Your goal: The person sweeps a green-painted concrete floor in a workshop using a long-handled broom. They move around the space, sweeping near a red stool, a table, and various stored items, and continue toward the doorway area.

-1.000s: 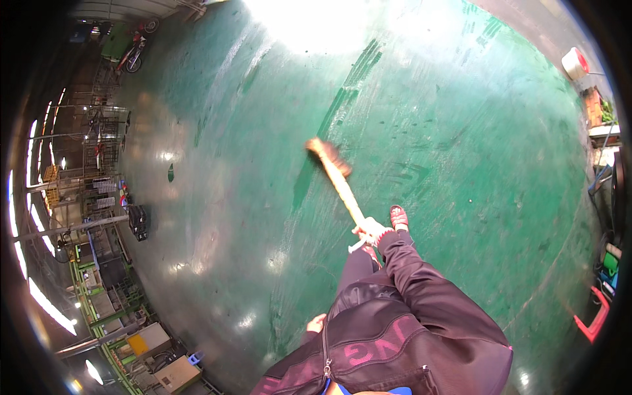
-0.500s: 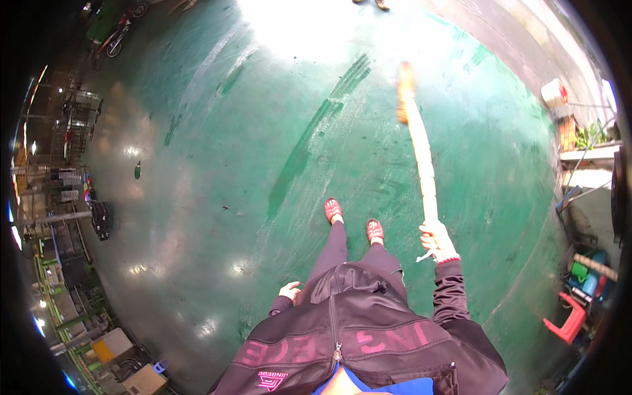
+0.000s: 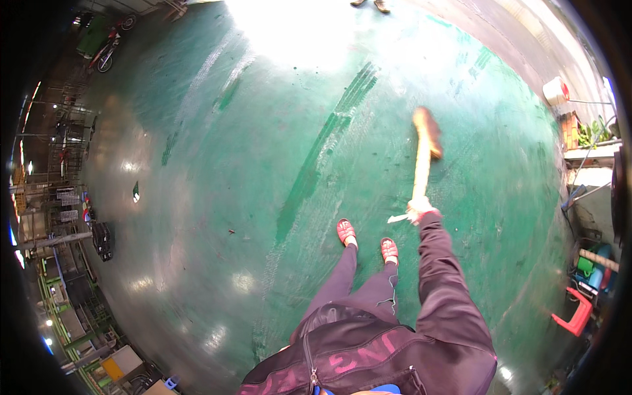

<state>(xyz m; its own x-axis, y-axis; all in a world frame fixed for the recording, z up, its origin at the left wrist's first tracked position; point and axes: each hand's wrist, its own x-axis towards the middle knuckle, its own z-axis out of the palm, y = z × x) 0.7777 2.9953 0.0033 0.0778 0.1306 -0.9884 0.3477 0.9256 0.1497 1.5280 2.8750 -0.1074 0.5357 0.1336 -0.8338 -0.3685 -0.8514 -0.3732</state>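
Observation:
My right hand is closed round the pale handle of a broom, the arm stretched forward. The broom's brown head is over the green floor ahead of my right foot, blurred by motion; whether it touches the floor I cannot tell. A short pale end, perhaps a cord or the handle's tip, sticks out to the left of my right hand. Of my left hand just a sliver shows beside the jacket, its fingers hidden.
Tyre marks streak the green floor. A small scrap lies on the left. Racks and benches line the left side, with a bicycle farther off. On the right are a red stool and a white bucket. Another person's shoes show far ahead.
My right arm has reached farther forward. The broom's head has come nearer and slightly right. My left hand has slipped almost wholly behind the jacket.

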